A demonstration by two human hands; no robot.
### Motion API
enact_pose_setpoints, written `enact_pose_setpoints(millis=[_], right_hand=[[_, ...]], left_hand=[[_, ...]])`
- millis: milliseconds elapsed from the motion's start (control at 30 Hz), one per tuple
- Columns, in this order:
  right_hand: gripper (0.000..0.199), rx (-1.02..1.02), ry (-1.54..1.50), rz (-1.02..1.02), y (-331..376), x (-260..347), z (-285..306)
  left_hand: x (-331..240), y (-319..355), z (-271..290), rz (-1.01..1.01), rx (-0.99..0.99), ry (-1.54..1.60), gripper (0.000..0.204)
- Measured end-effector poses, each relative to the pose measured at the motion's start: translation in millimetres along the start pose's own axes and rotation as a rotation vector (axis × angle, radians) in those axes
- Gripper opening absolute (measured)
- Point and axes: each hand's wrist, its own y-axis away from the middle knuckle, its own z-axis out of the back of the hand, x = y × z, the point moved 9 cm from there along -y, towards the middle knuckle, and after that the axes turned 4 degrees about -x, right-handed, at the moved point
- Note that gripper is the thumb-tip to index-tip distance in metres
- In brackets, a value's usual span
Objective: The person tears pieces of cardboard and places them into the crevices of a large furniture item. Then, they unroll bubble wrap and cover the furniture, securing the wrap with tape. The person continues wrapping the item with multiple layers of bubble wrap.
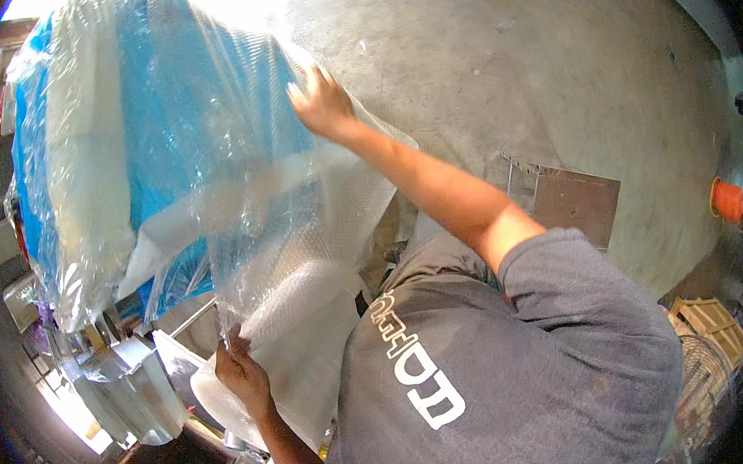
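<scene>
A large clear sheet of bubble wrap [344,176] stretches between my hands, draped over a bulky blue and off-white bundle [158,100] at the upper left. My right hand [322,104] reaches far forward and grips the sheet's right edge, its thumb showing against the plastic. Closer to my body, my left hand [244,376] pinches a gathered edge of the sheet. A thick roll of bubble wrap [293,302] lies between the left hand and my torso. Whatever is inside the bundle is hidden by the plastic.
Concrete floor [497,50] spreads ahead and to the right. A brown flat panel [576,203] lies near my right elbow. Farther right are an orange container [730,199] and a wooden crate [712,329]. Silvery wrapped material [132,394] stands at the lower left.
</scene>
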Motion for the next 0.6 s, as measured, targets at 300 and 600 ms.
enact_pose_setpoints(millis=[300, 600], right_hand=[[0.096, 0.764, 0.408, -0.861, 264, -263, -102], [0.094, 0.908, 0.356, -1.023, 320, -265, -135]], left_hand=[[-34, 24, -27, 0.073, -0.02, -0.177, 0.03], [-29, 40, 17, 0.194, -0.326, -0.245, 0.044]])
